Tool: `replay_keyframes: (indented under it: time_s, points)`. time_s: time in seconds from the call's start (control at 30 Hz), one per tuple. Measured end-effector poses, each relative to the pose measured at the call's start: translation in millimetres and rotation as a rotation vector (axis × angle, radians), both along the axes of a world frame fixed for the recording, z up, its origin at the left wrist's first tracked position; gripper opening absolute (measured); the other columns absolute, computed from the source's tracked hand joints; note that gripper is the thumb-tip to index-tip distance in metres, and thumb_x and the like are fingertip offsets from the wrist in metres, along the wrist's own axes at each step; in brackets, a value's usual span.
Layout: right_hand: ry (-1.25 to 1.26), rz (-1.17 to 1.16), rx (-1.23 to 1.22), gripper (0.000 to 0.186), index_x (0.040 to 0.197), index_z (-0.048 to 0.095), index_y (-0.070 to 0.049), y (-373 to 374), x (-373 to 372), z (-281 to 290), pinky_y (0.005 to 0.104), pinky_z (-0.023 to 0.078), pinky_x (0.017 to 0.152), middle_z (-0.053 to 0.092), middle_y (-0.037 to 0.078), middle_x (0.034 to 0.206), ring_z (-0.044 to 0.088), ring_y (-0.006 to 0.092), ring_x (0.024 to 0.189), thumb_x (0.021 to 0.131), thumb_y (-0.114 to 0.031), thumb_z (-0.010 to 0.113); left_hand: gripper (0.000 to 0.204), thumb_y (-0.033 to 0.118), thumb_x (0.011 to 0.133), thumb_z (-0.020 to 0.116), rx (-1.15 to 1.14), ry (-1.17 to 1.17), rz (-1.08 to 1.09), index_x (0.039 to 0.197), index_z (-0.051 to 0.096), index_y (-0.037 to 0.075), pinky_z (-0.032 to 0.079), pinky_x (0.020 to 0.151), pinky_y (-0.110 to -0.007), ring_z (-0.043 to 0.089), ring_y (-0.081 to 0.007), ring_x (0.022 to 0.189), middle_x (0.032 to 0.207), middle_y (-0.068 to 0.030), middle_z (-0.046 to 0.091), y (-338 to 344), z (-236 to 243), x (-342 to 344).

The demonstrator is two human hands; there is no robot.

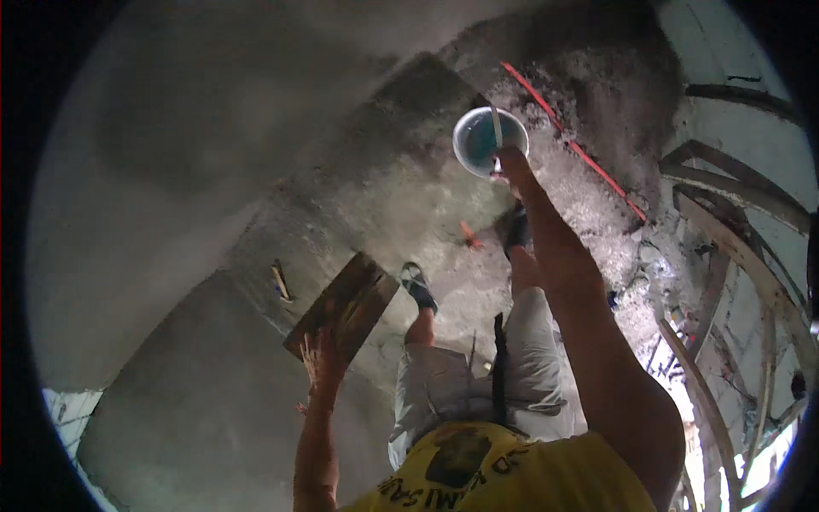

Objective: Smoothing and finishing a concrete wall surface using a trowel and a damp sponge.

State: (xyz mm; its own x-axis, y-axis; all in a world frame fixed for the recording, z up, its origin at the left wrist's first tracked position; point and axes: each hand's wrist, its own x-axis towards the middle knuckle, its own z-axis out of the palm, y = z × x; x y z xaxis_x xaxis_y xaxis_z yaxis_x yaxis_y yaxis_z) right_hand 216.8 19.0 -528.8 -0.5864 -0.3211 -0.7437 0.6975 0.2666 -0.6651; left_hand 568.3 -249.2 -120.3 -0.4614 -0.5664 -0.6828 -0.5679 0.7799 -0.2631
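Note:
My left hand holds a rectangular, brownish board by its lower part, with the fingers against its surface. My right arm reaches forward, and my right hand grips a narrow light-coloured tool whose length lies over a white bucket with murky bluish liquid in it. The tool's far part is too small to make out clearly. A small wooden-handled tool lies beyond the board at the left, and a short orange object lies near my feet.
Grey plastered wall surfaces curve round the left. A long red strip lies on the rubble-strewn floor beyond the bucket. Several bent-looking wooden planks lean along the right beside pale blockwork.

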Motion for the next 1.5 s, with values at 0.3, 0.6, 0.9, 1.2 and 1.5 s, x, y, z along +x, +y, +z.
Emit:
replay_keyframes:
  time_s: [0.3, 0.6, 0.9, 1.2, 1.5]
  points:
    - [0.837, 0.493, -0.085, 0.067, 0.138, 0.041, -0.004, 64.8, 24.8, 175.0, 0.0469, 0.043, 0.100, 0.051, 0.025, 0.130, 0.051, 0.0394, 0.122, 0.076, -0.005, 0.064, 0.055, -0.003, 0.076, 0.058, 0.573, 0.379, -0.381, 0.129, 0.052, 0.011, 0.039, 0.096, -0.047, 0.053, -0.0341, 0.111, 0.115, -0.0131, 0.059, 112.4, -97.4, -214.8]
    - [0.894, 0.628, 0.233, 0.045, 0.118, 0.056, -0.003, 152.7, 0.1, 208.0, 0.0473, 0.047, 0.089, 0.058, 0.020, 0.108, 0.057, 0.0394, 0.103, 0.073, -0.004, 0.065, 0.039, -0.004, 0.078, 0.058, 1.097, 0.919, -0.474, 0.114, 0.055, 0.008, 0.043, 0.092, -0.043, 0.054, -0.0330, 0.107, 0.112, -0.0131, 0.059, 192.0, -148.6, -338.3]
    - [0.151, 0.481, 0.811, 0.035, 0.116, 0.062, -0.008, 284.9, 62.2, 182.2, 0.0485, 0.052, 0.071, 0.067, 0.021, 0.095, 0.065, 0.0389, 0.085, 0.083, -0.018, 0.067, 0.062, 0.002, 0.080, 0.064, 0.707, 0.791, -0.369, 0.137, 0.040, 0.010, 0.041, 0.099, -0.049, 0.051, -0.0424, 0.114, 0.123, -0.0239, 0.051, 112.3, -422.3, -340.4]
    - [-0.111, 0.518, 1.056, 0.040, 0.121, 0.057, -0.014, 346.8, 208.5, 214.9, 0.0551, 0.049, 0.069, 0.066, 0.024, 0.091, 0.063, 0.0458, 0.085, 0.083, -0.026, 0.058, 0.094, 0.030, 0.072, 0.077, 0.532, 0.167, 0.062, 0.146, 0.028, 0.001, 0.049, 0.093, -0.046, 0.060, -0.0431, 0.108, 0.117, -0.0295, 0.061, 149.1, -524.8, -349.6]
    - [0.041, 0.463, 1.036, 0.033, 0.116, 0.057, -0.011, 362.9, 180.6, 204.1, 0.0506, 0.051, 0.070, 0.068, 0.023, 0.093, 0.064, 0.0447, 0.087, 0.088, -0.029, 0.058, 0.046, 0.018, 0.076, 0.072, 1.148, 0.313, 1.053, 0.118, 0.060, 0.002, 0.051, 0.086, -0.035, 0.062, -0.0219, 0.094, 0.104, -0.0086, 0.064, 85.1, -379.9, -335.7]
